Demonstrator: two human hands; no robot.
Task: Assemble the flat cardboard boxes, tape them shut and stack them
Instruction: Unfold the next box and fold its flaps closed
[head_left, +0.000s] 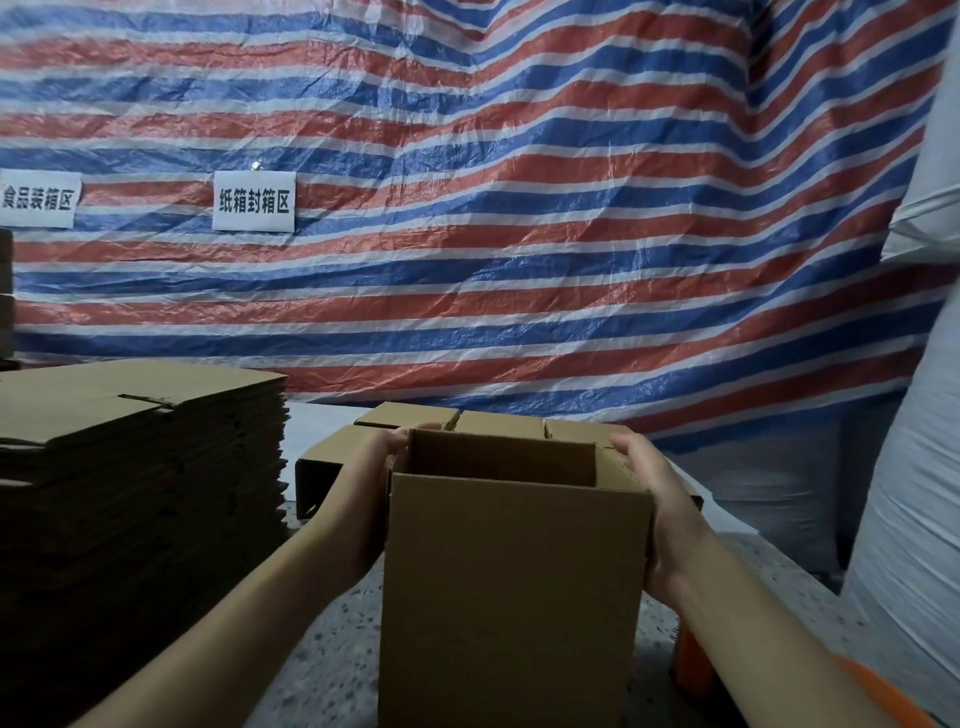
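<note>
A: Cardboard box (511, 587) stands upright at 6 o'clock, its top open and its near wall facing the camera. Where are the hands?

B: One on each side. The left hand (382, 457) lies along the box's left wall near the top rim, fingers curling over the far left corner. The right hand (652, 488) grips the right wall, thumb on the top edge and fingers wrapped down the side. Both hold the box.

A: What crowds it?

B: At 9 o'clock a tall stack of flat boxes (140, 499) rises about level with the open rim, its ragged edge close beside the left forearm. Just behind the open box, at 12 o'clock, sits a row of assembled boxes (498, 423) with flaps folded shut; the fingertips of both hands nearly meet them. I cannot tell whether they touch.

A: And to the right?

B: A white woven sack (914, 467) stands tall from 2 to 4 o'clock, well clear of the right hand. Bare speckled table (332, 644) shows between the stack and the box, and more at 4 o'clock. Something orange (688, 662) peeks out under the right forearm, too hidden to name.

A: Behind everything?

B: A red, white and blue striped tarp (519, 208) hangs as a backdrop, carrying two white paper signs (254, 201) at 10 o'clock.
</note>
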